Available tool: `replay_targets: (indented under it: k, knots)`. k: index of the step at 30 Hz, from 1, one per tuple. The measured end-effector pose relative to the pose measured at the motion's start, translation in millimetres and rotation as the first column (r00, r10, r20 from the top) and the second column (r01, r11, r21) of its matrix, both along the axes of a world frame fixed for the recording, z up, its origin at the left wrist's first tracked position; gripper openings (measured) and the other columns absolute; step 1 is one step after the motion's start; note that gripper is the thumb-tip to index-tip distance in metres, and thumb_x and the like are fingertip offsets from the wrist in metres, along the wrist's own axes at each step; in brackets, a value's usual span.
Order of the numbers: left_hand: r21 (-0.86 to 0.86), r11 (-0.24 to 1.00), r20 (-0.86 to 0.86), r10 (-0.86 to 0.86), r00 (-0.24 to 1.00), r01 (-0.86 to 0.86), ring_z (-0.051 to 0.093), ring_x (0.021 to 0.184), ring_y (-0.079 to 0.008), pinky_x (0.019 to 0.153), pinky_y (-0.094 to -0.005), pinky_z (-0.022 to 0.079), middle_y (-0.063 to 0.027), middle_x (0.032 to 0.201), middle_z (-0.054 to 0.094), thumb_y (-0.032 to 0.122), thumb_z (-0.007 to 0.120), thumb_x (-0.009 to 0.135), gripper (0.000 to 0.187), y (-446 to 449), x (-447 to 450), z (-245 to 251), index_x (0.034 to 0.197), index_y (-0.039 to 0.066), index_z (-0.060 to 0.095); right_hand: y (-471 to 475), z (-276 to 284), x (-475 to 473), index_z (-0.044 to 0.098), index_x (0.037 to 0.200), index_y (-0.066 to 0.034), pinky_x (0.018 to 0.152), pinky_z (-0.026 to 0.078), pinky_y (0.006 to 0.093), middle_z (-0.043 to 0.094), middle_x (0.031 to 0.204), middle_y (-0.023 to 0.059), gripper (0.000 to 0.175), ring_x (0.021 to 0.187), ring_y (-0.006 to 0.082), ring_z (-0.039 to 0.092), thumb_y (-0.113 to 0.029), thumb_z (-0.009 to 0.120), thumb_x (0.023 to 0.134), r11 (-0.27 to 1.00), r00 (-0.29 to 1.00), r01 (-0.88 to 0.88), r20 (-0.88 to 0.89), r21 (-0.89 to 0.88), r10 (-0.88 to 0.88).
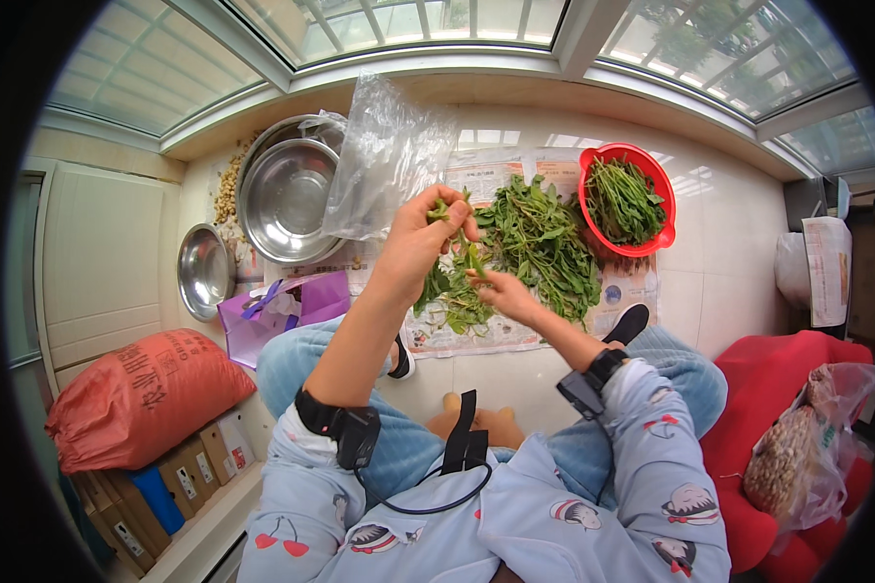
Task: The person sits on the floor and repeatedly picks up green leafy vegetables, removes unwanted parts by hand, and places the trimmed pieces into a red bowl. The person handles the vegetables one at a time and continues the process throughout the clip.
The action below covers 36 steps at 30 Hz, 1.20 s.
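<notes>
My left hand [434, 222] is raised over the newspaper, its fingers closed on green leafy stems [440, 211]. Lower and to its right, my right hand [507, 295] pinches a green sprig [475, 261] that hangs between the two hands. Beneath and beyond them, a large heap of leafy greens [543, 244] lies on spread newspaper [631, 291]. Smaller loose leaves and bits [467, 310] lie under my hands. At the heap's right stands a red plastic colander [669, 197] holding bunched green stems [622, 200].
Steel basins [289, 200], a smaller steel bowl [205, 273] and a clear plastic bag [386, 160] are at the left. Nearer are a purple gift bag [324, 297] and an orange woven sack [146, 401]. A red-covered seat [751, 386] at the right bears a bag of nuts or beans [787, 452].
</notes>
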State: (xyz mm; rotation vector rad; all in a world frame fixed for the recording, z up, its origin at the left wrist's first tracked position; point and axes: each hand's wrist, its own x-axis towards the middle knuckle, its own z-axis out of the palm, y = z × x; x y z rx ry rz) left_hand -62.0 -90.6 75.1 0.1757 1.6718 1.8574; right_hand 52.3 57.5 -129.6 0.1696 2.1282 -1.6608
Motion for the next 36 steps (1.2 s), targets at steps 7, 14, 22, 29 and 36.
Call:
replay_targets:
  k: [7,14,22,29,36]
  knots:
    - [0.157,0.976,-0.013,0.153,0.988,-0.149,0.052,0.070,-0.0086,0.069,-0.0237,0.043,-0.0034,0.073,0.057,0.019,0.053,0.094,0.013,-8.7,-10.6,5.7,0.095,0.006,0.052,14.0,-96.4,-5.7,0.052,0.123,-0.0065,0.089,0.044,0.0420,0.052,0.117,0.0165,0.045,0.106,0.0332,0.053,-0.001,0.051,0.078,0.869,0.996,-0.029,-0.060,0.494,0.067]
    - [0.185,0.964,0.252,0.142,0.957,-0.192,0.047,0.057,-0.0075,0.058,-0.0234,0.044,-0.0021,0.067,0.054,0.016,0.053,0.094,0.011,-14.4,-15.3,-2.0,0.093,0.005,0.052,70.6,-134.5,-28.1,0.045,0.131,-0.0144,0.089,0.044,0.0432,0.042,0.120,0.0153,0.054,0.110,0.0339,0.046,-0.001,0.055,0.079,0.768,0.971,0.047,0.151,0.639,-0.185]
    - [0.154,0.951,0.389,0.192,0.901,-0.269,0.047,0.057,-0.0076,0.057,-0.0233,0.043,-0.0028,0.070,0.055,0.015,0.053,0.093,0.011,-12.4,-16.0,-3.2,0.092,0.004,0.052,87.4,-141.2,-28.8,0.053,0.121,0.0020,0.089,0.043,0.0326,0.053,0.120,0.0111,0.040,0.107,0.0236,0.054,-0.001,0.051,0.081,0.910,0.935,0.322,0.063,0.260,-0.349]
    - [0.163,0.964,0.372,0.137,0.918,-0.210,0.042,0.056,-0.0064,0.055,-0.0233,0.040,-0.0019,0.070,0.050,0.018,0.054,0.094,0.014,-8.5,-10.4,-2.9,0.092,0.004,0.052,111.8,-60.3,-11.7,0.060,0.113,0.0033,0.087,0.047,0.0318,0.063,0.111,0.0109,0.029,0.097,0.0176,0.060,-0.007,0.057,0.086,0.657,0.768,0.639,0.283,-0.400,-0.575]
    - [0.137,0.967,0.372,0.151,0.916,-0.215,0.037,0.048,-0.0052,0.045,-0.0203,0.032,-0.0005,0.067,0.050,0.015,0.065,0.087,0.015,-3.3,-5.8,-20.0,0.089,0.003,0.055,110.1,15.2,-13.5,0.062,0.100,0.0049,0.089,0.050,0.0382,0.064,0.090,0.0090,0.021,0.085,0.0178,0.062,-0.011,0.061,0.085,0.427,0.808,0.538,0.302,-0.727,-0.505]
